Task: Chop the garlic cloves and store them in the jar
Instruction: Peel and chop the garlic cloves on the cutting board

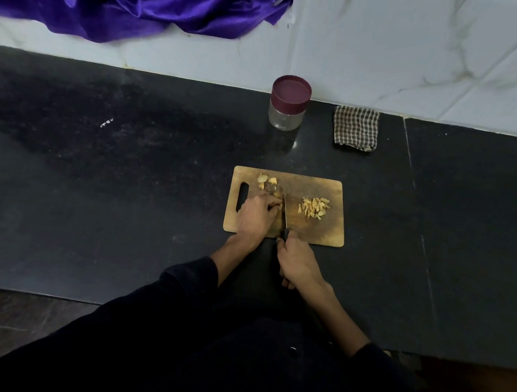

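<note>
Two garlic piles: pale yellow chopped garlic (314, 207) at 3 o'clock on the cutting board (309, 233), whole cloves (267, 180) at 11 o'clock.
Left hand (257, 215): fingers curled down, pinning a clove against the board just beside the blade.
Right hand (297, 262): wrapped tight round the knife (285, 211) handle at 6 o'clock, blade pointing to 12.
Jar (289, 104): clear, maroon lid on, upright at 12 o'clock beyond the board.
Checked cloth (356, 128): folded, at 1 o'clock, near the jar.
</note>
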Demonstrator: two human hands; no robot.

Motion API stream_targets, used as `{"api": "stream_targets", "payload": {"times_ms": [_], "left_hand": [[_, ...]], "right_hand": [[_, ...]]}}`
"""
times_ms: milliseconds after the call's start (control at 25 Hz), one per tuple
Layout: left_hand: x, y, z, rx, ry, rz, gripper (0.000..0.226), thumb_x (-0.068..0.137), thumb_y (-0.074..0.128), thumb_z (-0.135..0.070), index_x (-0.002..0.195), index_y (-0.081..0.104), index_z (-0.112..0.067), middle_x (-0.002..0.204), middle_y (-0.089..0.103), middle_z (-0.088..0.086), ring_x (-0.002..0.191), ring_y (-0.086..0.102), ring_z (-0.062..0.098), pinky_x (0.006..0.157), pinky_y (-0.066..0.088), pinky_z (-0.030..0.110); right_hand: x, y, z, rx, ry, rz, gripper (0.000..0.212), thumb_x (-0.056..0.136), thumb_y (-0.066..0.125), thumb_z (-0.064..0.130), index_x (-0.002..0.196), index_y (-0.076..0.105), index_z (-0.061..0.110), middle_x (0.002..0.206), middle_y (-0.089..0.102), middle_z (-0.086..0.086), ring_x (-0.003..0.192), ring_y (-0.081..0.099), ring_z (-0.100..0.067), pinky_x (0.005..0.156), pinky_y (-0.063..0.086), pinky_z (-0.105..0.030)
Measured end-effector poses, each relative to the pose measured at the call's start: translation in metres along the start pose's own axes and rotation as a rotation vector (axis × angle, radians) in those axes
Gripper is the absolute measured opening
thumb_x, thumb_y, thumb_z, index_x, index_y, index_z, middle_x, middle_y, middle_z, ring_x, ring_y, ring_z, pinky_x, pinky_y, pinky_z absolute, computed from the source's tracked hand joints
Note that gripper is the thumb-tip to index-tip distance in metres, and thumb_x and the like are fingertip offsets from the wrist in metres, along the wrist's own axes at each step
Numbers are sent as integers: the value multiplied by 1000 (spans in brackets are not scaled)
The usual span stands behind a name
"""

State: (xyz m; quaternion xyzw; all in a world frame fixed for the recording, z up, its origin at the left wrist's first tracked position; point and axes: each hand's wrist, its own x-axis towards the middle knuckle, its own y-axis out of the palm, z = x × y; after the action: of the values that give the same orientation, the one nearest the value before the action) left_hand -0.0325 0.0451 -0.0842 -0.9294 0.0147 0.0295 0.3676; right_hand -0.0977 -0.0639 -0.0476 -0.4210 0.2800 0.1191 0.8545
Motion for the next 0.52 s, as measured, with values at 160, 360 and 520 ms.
{"api": "stream_targets", "payload": {"times_ms": [160,360,520], "left_hand": [[0,0,1,-14,-3,-24,17,88,65,-15,103,73,-18,105,71,-5,94,64,9,83,53,29],[-1,0,-1,-17,-25,-24,17,87,65,-15,101,74,-18,108,71,-4,95,65,13,84,53,33],[-1,-3,-3,-20,-22,-11,16,88,66,-17,102,74,-18,107,70,-4,95,64,11,84,53,31]], "right_hand": [[2,1,2,-9,19,1,25,105,36,31,117,44,10,100,66,-17,80,70,-34,73,60,-52],[1,-5,6,19,78,70,31,106,34,30,126,43,8,103,68,-21,69,69,-31,57,57,-40],[-13,-10,4,6,112,132,32,107,34,31,127,43,7,100,69,-18,63,65,-24,53,52,-35]]}}
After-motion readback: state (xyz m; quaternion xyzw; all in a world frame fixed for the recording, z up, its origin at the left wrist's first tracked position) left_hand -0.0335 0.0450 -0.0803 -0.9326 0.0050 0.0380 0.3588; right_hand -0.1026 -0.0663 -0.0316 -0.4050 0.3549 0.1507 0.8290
